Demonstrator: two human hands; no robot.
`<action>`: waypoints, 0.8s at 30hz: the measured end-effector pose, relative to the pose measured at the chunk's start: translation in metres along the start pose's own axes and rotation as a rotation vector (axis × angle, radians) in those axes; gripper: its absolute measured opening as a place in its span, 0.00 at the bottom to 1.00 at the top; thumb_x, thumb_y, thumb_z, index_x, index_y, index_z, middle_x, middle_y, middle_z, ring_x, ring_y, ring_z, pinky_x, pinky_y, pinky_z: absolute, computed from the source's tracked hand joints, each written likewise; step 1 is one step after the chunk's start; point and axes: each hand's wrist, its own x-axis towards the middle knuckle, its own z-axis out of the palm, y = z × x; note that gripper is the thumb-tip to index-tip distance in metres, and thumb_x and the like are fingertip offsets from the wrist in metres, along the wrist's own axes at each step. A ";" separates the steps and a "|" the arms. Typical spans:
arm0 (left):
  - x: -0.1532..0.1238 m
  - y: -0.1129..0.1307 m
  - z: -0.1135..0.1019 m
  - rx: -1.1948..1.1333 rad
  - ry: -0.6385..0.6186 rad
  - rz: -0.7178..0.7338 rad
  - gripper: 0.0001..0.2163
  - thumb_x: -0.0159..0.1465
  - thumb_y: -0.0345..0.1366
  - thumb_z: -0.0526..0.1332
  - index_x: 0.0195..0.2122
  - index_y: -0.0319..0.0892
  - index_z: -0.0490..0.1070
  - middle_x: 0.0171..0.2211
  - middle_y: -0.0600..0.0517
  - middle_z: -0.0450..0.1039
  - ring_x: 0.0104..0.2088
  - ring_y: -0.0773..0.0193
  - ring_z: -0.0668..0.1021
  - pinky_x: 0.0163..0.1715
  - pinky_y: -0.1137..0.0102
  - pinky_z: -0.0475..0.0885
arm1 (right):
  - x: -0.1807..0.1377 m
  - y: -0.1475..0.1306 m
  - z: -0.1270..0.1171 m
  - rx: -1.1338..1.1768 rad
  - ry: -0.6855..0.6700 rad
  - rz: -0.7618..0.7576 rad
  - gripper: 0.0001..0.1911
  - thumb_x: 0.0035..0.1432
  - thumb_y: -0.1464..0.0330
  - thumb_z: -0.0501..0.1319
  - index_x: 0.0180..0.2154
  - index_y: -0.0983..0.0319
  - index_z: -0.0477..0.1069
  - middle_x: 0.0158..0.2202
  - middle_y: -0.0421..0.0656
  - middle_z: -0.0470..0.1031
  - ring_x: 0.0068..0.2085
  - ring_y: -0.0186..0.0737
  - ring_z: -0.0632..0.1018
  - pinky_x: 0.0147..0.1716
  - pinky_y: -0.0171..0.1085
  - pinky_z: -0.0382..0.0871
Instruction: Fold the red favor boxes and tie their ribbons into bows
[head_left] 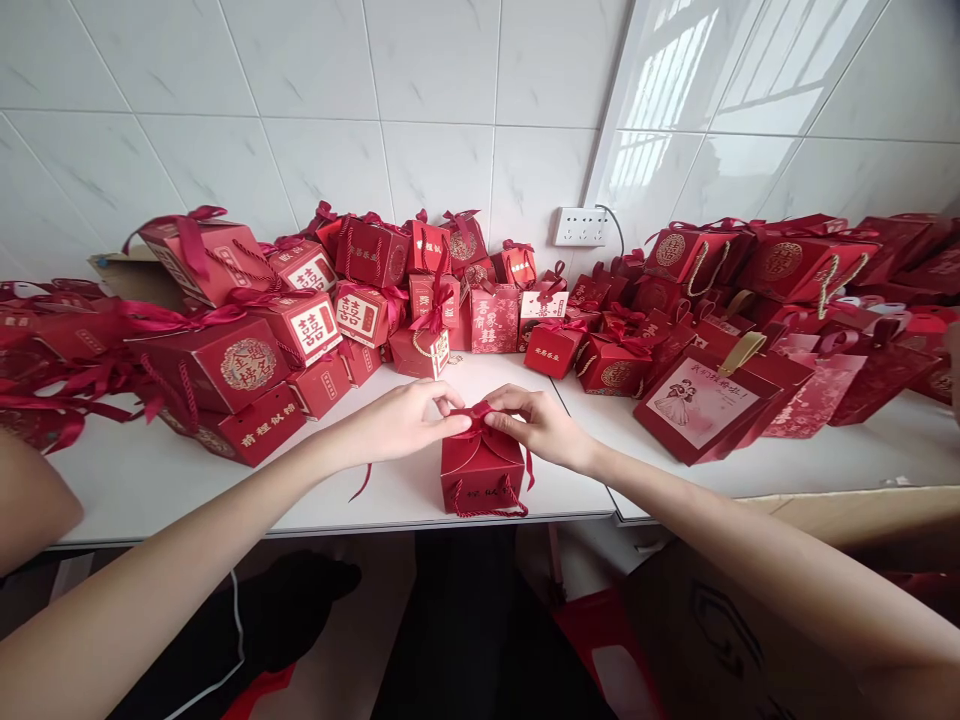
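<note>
A small red gift box (480, 470) stands upright at the table's front edge, a twisted red cord handle hanging over its front. On its top lies a red ribbon (478, 412), gathered at the middle. From the left, my left hand (416, 422) pinches the ribbon between thumb and fingers. Across from it, my right hand (536, 420) grips the ribbon's other side, thumb close to the centre. One loose ribbon tail (362, 484) trails on the table left of the box. Another hangs by its right side. My fingers partly cover the ribbon's middle.
Red gift boxes with ribbons (240, 370) are piled at the left and along the wall. To the right stand more boxes and a bag with a couple's picture (694, 400). A power socket (581, 227) is on the tiled wall. Another person's arm (34, 500) shows at far left.
</note>
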 end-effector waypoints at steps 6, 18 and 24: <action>0.013 0.009 0.008 -0.152 -0.026 0.077 0.13 0.59 0.45 0.55 0.35 0.41 0.72 0.32 0.52 0.74 0.28 0.66 0.73 0.32 0.70 0.67 | 0.001 0.001 0.003 0.049 0.001 -0.019 0.11 0.57 0.62 0.58 0.32 0.62 0.76 0.37 0.46 0.73 0.39 0.39 0.74 0.41 0.38 0.66; 0.014 0.005 0.010 -0.202 0.008 0.078 0.09 0.59 0.41 0.56 0.29 0.41 0.68 0.23 0.56 0.66 0.25 0.68 0.70 0.29 0.72 0.66 | -0.003 -0.017 -0.004 -0.003 -0.002 0.243 0.13 0.55 0.61 0.57 0.28 0.64 0.71 0.22 0.38 0.68 0.24 0.31 0.65 0.24 0.32 0.58; 0.015 0.005 0.010 -0.198 -0.001 0.094 0.10 0.60 0.41 0.55 0.31 0.41 0.69 0.24 0.55 0.68 0.25 0.68 0.70 0.29 0.71 0.65 | 0.002 -0.019 0.000 -0.088 0.008 0.358 0.08 0.51 0.65 0.62 0.31 0.64 0.70 0.21 0.37 0.69 0.22 0.30 0.66 0.22 0.31 0.56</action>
